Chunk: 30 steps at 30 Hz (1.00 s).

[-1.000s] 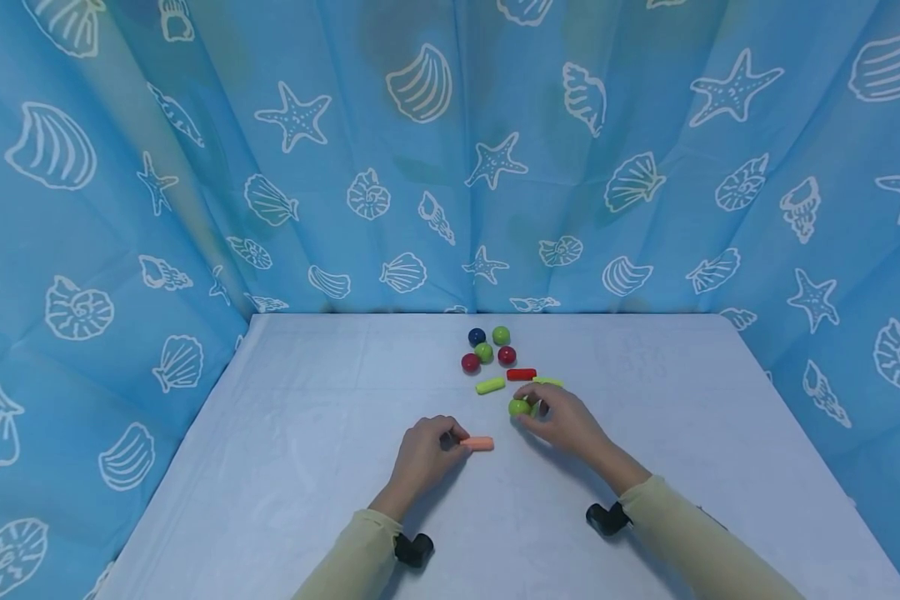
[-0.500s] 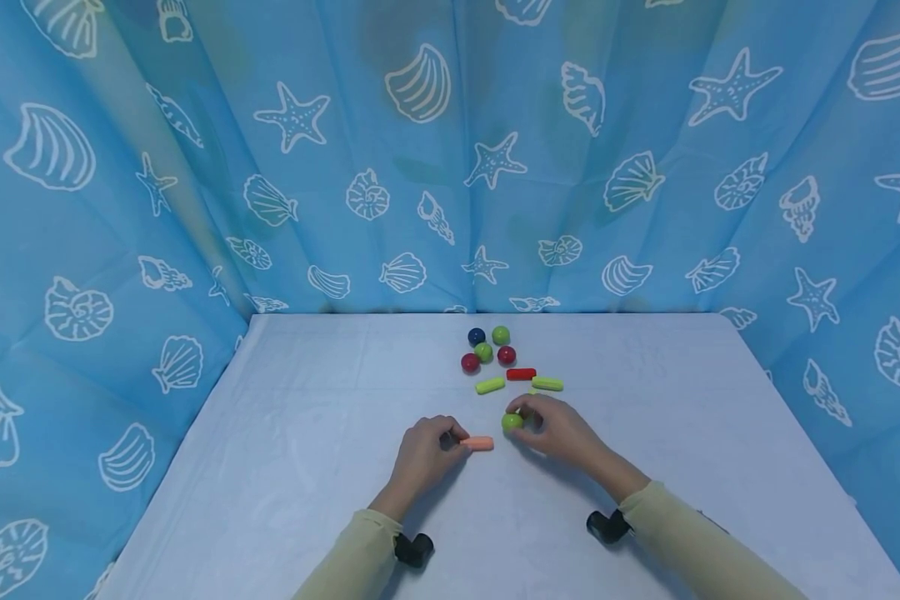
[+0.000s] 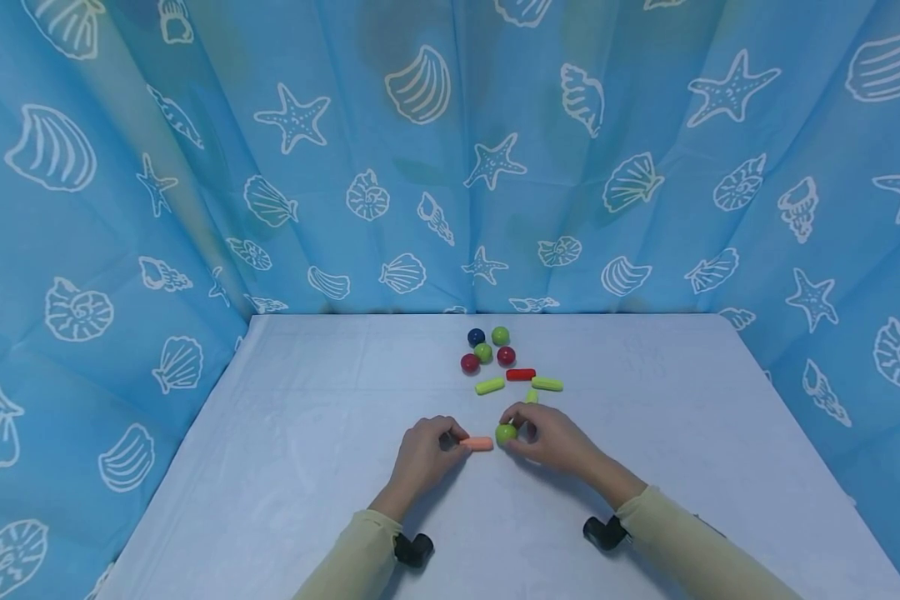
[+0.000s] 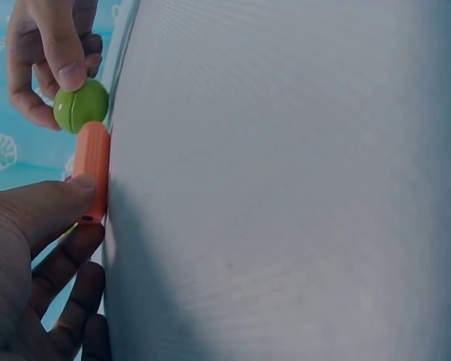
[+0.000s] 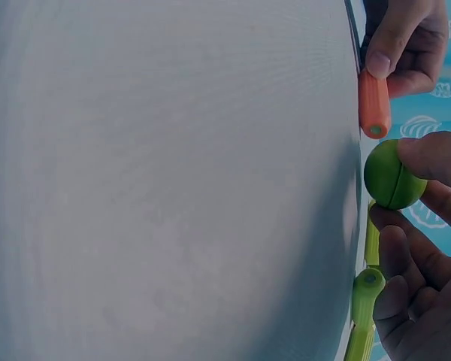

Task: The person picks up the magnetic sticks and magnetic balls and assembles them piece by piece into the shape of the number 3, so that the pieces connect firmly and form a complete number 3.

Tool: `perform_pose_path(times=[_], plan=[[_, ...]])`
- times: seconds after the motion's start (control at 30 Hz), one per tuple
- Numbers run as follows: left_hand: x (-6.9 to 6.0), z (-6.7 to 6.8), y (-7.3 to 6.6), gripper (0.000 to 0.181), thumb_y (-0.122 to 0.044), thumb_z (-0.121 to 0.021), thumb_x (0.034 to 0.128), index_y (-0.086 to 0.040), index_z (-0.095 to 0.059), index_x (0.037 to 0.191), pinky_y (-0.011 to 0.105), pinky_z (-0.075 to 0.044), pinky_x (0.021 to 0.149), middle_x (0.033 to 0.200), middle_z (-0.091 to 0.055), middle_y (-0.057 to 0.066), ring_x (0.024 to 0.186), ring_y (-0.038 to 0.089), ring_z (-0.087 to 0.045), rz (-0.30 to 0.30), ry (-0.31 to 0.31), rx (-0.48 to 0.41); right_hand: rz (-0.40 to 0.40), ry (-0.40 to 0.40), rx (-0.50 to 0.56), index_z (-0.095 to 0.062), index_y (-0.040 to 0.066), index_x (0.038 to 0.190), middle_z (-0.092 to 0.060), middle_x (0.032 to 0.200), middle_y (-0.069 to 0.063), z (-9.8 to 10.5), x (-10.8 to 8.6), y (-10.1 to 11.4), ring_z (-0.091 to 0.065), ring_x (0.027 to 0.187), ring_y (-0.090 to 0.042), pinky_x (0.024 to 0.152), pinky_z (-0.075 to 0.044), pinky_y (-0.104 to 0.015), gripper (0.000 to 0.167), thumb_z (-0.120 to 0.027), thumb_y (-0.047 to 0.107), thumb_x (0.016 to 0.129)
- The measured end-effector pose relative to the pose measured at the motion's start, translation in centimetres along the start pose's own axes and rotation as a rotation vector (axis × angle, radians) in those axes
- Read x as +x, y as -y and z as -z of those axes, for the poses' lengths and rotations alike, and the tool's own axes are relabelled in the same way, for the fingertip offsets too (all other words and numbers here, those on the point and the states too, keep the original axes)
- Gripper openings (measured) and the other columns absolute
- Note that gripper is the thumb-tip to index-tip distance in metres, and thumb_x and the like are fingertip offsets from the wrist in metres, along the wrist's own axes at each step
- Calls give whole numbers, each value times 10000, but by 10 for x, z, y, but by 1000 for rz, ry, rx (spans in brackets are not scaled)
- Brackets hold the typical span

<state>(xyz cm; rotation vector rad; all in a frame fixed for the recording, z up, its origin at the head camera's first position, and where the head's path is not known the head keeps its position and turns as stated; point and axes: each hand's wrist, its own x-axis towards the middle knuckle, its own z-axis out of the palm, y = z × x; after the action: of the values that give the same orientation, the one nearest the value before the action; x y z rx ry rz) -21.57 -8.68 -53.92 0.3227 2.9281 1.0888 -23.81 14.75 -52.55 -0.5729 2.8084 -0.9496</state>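
Observation:
My left hand [image 3: 426, 458] pinches a short ribbed orange stick [image 4: 94, 154] by its near end, low over the white table. Facing it, my right hand [image 3: 558, 437] grips a green ball [image 5: 391, 177] between thumb and fingers. A thin seam runs round this ball. In the head view a small gap shows between ball and stick; in the left wrist view they look nearly touching. Just behind the right hand lies a yellow-green stick [image 3: 532, 396], partly hidden by the fingers.
Farther back lie two more yellow-green sticks [image 3: 490, 386] and a red stick [image 3: 521, 375]. Beyond them sit a dark blue ball [image 3: 476, 337], two red balls [image 3: 470, 363] and two green balls [image 3: 501, 336]. A blue shell-print curtain [image 3: 450, 167] surrounds the white table [image 3: 307, 400].
My right hand has carried the green ball toward me and leftward, close to the orange stick's end. Two yellow-green sticks came into fuller view behind it. The left hand stayed put.

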Motion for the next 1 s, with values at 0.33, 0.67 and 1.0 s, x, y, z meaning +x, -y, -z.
perform_pose_path(times=[0.33,0.67,1.0], plan=[[2,2,5,114,-208,-800,888,-222,-730,977,358,-478,829,925,-665,-97,878,129,-550,-4,25,-61,6,42,35,-661,254,1096,-658,972,111,-3,-1,3,-551,833,-103,772,-514,-301,297,-828,213,854],[3,3,4,131,-192,-797,890,-209,-725,998,362,-489,842,940,-655,-83,892,133,-556,15,43,-91,6,49,39,-658,260,1110,-660,969,116,-2,-3,5,-557,839,-101,778,-514,-300,303,-826,231,859],[3,4,2,128,-186,-794,892,-197,-727,1000,369,-494,843,942,-656,-70,893,138,-562,15,39,-80,14,38,81,-672,243,1118,-652,964,122,-1,-5,3,-588,847,-90,785,-529,-291,290,-819,226,869]])
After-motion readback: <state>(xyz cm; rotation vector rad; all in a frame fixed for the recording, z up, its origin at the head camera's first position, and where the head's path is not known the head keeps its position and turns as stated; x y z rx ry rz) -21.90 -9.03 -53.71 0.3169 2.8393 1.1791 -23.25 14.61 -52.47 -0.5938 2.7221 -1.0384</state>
